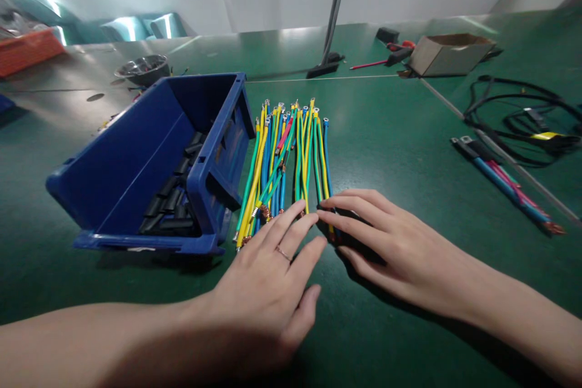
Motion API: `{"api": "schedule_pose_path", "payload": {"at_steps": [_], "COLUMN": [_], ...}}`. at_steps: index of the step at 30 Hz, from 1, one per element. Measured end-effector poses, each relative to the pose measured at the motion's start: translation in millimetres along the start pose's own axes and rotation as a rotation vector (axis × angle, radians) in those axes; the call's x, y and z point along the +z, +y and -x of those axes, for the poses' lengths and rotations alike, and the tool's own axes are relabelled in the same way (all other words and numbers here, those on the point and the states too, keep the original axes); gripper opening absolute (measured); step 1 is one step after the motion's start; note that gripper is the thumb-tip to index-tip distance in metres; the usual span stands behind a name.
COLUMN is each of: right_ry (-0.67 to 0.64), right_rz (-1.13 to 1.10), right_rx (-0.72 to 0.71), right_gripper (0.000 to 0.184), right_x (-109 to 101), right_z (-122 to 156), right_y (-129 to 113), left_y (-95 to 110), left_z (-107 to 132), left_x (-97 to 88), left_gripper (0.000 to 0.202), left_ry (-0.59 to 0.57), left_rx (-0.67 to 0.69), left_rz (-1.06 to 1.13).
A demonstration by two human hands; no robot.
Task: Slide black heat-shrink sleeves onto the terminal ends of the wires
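Several short electrical cables, yellow, green and blue, lie side by side on the green table, with ring lugs at their far ends. Bare copper strands show at some near ends. A short red piece rests among them. My left hand, a ring on one finger, lies palm down over the near ends, fingers stretched out. To its right, my right hand reaches in with extended fingertips at the rightmost cables. Neither hand grips anything that I can see. Both palms' undersides are hidden.
Left of the cables stands a blue bin holding black sleeve pieces. Thicker cables and a coiled black cord lie at right. Behind are a metal bowl, a stand's base and a cardboard box.
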State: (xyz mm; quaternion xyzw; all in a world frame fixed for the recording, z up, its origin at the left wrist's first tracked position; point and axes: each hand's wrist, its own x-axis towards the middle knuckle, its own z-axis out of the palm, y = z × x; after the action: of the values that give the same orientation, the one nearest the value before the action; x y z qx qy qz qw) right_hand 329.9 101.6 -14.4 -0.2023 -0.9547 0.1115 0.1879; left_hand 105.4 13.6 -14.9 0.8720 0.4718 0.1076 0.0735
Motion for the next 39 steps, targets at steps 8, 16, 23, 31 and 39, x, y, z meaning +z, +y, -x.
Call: {"api": "schedule_pose_path", "payload": {"at_steps": [8, 16, 23, 31, 39], "right_ry": [0.008, 0.019, 0.034, 0.038, 0.062], "right_rz": [-0.011, -0.047, -0.069, -0.062, -0.017], "right_rx": [0.003, -0.009, 0.008, -0.001, -0.033], "right_gripper": [0.04, 0.034, 0.031, 0.031, 0.03], "right_x": [-1.5, 0.5, 4.9, 2.0, 0.8], "right_z": [0.0, 1.2, 4.1, 2.2, 0.4], "right_y": [1.8, 3.6, 7.0, 5.3, 3.8], "left_y": [0.6, -1.1, -2.1, -1.8, -2.5], "left_z": [0.8, -0.3, -1.1, -0.8, -0.8], "left_x": [0.3, -1.4, -2.7, -4.4, -2.9], "left_gripper": [0.047, 0.045, 0.046, 0.048, 0.047], "left_ry": [-0.001, -0.013, -0.031, -0.057, -0.044], "left_rx": [0.004, 0.029, 0.041, 0.041, 0.038], "left_rz": [-0.01, -0.003, 0.021, 0.033, 0.033]}}
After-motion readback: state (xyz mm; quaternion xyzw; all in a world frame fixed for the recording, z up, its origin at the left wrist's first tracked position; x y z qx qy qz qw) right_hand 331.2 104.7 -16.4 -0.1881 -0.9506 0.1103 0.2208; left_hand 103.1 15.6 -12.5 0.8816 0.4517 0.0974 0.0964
